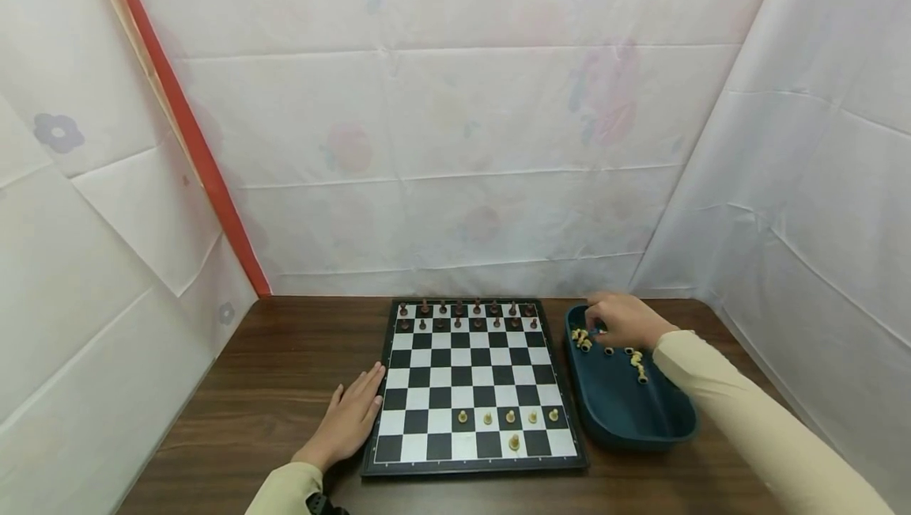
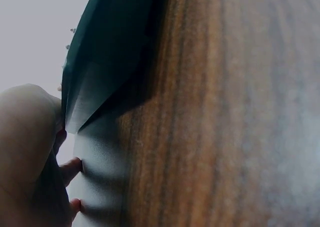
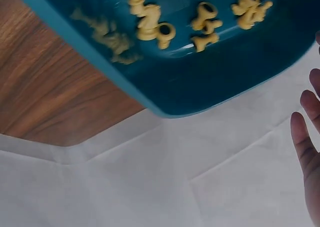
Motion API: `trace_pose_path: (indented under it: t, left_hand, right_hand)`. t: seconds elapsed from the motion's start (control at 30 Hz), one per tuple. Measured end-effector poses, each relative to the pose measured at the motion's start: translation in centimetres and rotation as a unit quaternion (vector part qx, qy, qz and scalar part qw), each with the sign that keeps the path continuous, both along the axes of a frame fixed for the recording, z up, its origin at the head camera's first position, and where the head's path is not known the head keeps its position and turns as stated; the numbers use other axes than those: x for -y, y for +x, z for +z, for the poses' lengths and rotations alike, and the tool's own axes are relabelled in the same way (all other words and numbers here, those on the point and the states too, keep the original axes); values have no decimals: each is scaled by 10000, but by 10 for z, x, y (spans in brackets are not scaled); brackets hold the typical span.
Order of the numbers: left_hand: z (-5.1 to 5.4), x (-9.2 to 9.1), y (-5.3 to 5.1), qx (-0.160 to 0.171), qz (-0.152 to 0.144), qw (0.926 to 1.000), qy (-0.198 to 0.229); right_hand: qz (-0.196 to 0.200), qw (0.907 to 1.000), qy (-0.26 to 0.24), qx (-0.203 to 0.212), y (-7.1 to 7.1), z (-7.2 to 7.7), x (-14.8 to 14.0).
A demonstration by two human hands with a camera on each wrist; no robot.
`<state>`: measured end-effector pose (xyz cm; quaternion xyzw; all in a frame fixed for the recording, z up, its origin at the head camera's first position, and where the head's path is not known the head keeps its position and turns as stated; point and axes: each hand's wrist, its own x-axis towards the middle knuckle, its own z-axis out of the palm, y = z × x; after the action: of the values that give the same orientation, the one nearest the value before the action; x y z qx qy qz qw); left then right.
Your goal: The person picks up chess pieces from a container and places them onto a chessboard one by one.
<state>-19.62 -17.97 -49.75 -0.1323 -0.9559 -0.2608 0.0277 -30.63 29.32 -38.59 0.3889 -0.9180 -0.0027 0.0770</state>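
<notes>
A black-and-white chessboard (image 1: 441, 376) lies on the table. Dark red chess pieces (image 1: 458, 323) fill its two far rows, and several cream pieces (image 1: 514, 442) stand near its close right side. My left hand (image 1: 350, 416) rests along the board's left edge with fingers extended; the left wrist view shows fingertips by the board's dark side (image 2: 110, 42). Over the far end of a teal tray (image 1: 633, 412) reaches my right hand (image 1: 622, 321). Its fingers (image 3: 302, 137) look loosely extended in the right wrist view, with no piece visible among them. Cream chess pieces (image 3: 148, 23) lie in the tray.
The brown wooden table (image 1: 285, 365) ends at a white sheet (image 1: 455, 222) behind it. More sheeting (image 1: 804, 183) hangs on the right, and a red strip (image 1: 192, 127) runs down the left corner. The tray stands close beside the board's right edge.
</notes>
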Motion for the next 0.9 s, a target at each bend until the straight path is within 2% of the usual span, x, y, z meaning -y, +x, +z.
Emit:
trace_pose_path:
  t: [0.27,0.57,0.73,0.9]
  left_hand:
    - [-1,-1,0,-15,24,10000,6]
    - [-1,-1,1,-247,-41,9997,71]
    - [-1,0,1,-195,-31,9998,58]
    - [0,1,2,-211,-59,9997,74]
  right_hand:
    - [-355,9990,203,180,-14,-15,-16]
    - [-859,9940,398,549,-20,-35,-15]
    - [-777,9941,700,273,-26,-47,-16]
    - [-533,9928,1019,-336,-31,-61,-18]
